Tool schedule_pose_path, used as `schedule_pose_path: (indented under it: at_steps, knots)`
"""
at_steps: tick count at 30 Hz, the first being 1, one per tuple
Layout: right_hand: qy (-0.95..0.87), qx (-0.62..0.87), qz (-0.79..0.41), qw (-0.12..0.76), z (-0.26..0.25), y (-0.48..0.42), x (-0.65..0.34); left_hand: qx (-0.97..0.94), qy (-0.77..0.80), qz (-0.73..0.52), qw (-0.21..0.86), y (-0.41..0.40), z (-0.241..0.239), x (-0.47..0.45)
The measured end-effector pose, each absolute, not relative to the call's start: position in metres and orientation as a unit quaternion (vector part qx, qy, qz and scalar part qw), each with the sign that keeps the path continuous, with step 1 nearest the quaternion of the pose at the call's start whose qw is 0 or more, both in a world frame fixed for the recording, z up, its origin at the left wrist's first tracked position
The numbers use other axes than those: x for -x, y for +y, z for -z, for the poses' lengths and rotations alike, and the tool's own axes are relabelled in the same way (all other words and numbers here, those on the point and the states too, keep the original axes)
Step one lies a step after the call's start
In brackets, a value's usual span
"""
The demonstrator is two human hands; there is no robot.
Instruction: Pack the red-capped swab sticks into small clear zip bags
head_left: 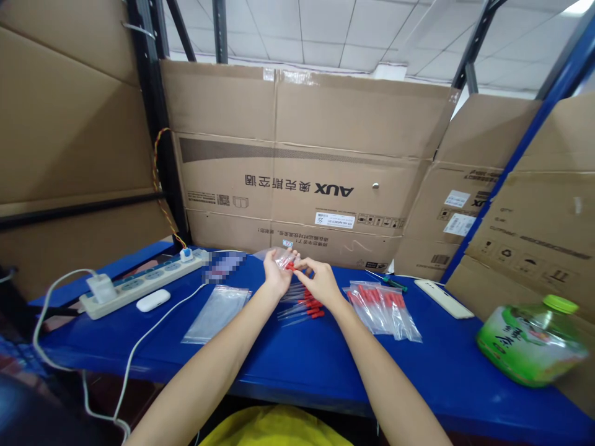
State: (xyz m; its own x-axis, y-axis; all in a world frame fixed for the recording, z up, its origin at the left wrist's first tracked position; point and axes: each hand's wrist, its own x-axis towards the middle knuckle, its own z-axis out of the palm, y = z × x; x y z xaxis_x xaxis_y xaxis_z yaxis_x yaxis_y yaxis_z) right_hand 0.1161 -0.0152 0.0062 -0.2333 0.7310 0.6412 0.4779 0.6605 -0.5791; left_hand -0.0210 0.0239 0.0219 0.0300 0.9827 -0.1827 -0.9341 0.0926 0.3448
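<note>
Showing bright, even light from a ceiling panel [580, 6], bowing the blue rack post [525, 148] at the edge, blurring one patch [224, 266] beside the power strip [139, 285].

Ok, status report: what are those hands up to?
Left hand and right hand both pinch a clear bag, red-capped tube at its mouth. Loose tubes lie under the hands. Filled bags to their right.

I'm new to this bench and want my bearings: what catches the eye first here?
The left hand and right hand meet mid-table, pinching a small clear bag and a red-capped tube. Filled bags lie just right of them on the blue table; a green bottle lies at the far right.
</note>
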Motion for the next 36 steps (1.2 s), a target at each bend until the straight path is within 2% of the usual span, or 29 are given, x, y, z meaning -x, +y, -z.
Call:
schedule_pose_path:
  at_steps: [15, 22, 27, 31, 34, 36]
  knots:
    - [-0.755, 0.456, -0.034, 0.469, 0.002, -0.019, -0.106, -0.118, 0.174, -0.661, 0.72, 0.008, -0.021, 0.006]
    - [-0.741, 0.483, -0.029, 0.466, 0.002, -0.02, -0.104, -0.119, 0.163, -0.652, 0.731, 0.008, -0.021, 0.007]
    - [-0.778, 0.421, -0.065, 0.461, -0.007, -0.013, -0.118, -0.106, 0.168, -0.664, 0.72, 0.013, -0.02, 0.011]
    - [-0.783, 0.452, -0.106, 0.414, -0.017, -0.006, -0.149, -0.087, 0.18, -0.685, 0.701, 0.02, -0.018, 0.018]
    - [-0.79, 0.496, -0.136, 0.334, -0.021, -0.004, -0.172, -0.07, 0.189, -0.691, 0.694, 0.025, -0.016, 0.024]
    - [-0.784, 0.521, -0.21, 0.264, -0.02, -0.005, -0.182, -0.061, 0.193, -0.693, 0.692, 0.026, -0.016, 0.026]
